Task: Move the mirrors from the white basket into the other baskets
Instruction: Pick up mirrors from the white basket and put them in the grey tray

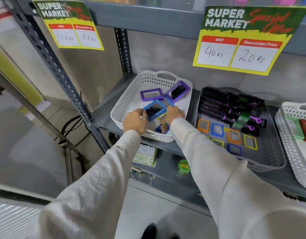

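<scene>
Both your hands are inside the white basket (pixel 131 94) on the grey shelf (pixel 104 109). Your left hand (pixel 134 122) grips the near left edge of a blue mirror (pixel 153 109), which lies tilted in the middle of this basket. Your right hand (pixel 172 114) is just right of that mirror, with its fingers curled down around another blue frame; how firmly it holds it, I cannot tell.

In the white basket I count two purple mirrors (pixel 151 94) at the far side, one of them leaning on the far right wall, a small yellow frame (pixel 161 116) under your right hand, and one small blue mirror (pixel 162 129) at the near wall.

To the right of the white basket stands a grey basket (pixel 276 152). It holds about seven small mirrors (pixel 216 130) in orange, blue and yellow, behind them four black hairbrushes (pixel 229 107).
</scene>
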Demonstrator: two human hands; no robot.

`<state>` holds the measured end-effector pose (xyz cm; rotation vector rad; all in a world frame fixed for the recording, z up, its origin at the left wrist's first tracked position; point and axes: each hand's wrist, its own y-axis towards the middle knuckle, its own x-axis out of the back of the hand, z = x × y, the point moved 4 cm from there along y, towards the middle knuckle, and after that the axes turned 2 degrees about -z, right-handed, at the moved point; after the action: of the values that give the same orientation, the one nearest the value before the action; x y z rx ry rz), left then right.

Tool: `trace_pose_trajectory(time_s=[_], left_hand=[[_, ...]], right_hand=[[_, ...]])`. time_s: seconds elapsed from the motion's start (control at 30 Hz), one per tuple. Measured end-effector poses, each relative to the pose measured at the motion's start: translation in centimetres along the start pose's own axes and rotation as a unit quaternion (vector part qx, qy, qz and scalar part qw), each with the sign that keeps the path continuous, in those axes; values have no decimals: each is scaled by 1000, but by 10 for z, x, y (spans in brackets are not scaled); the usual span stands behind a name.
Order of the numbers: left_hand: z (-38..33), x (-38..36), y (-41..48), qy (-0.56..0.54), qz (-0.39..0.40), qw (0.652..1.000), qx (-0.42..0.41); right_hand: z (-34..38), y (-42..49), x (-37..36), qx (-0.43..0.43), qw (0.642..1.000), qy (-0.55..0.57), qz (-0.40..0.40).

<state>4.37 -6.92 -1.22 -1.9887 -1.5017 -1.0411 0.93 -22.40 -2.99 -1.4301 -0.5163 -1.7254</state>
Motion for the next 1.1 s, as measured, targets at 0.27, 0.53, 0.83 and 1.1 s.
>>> trace_pose_trajectory(time_s=[0.27, 0.53, 0.83, 1.1], left_hand=[[2, -2, 1, 16, 1, 1000, 3], [1, -3, 5, 12, 9, 1000, 1], [-47, -19, -1, -30, 47, 997, -46], [-104, -66, -25, -59, 98, 991, -67]], right_hand=[[-1, 4, -2, -26, 996, 81, 21], [-5, 2, 6, -43, 968, 245, 24], [-42, -11, 41, -44, 854, 518, -20], [-134, -40, 70, -117, 822, 544, -120]])
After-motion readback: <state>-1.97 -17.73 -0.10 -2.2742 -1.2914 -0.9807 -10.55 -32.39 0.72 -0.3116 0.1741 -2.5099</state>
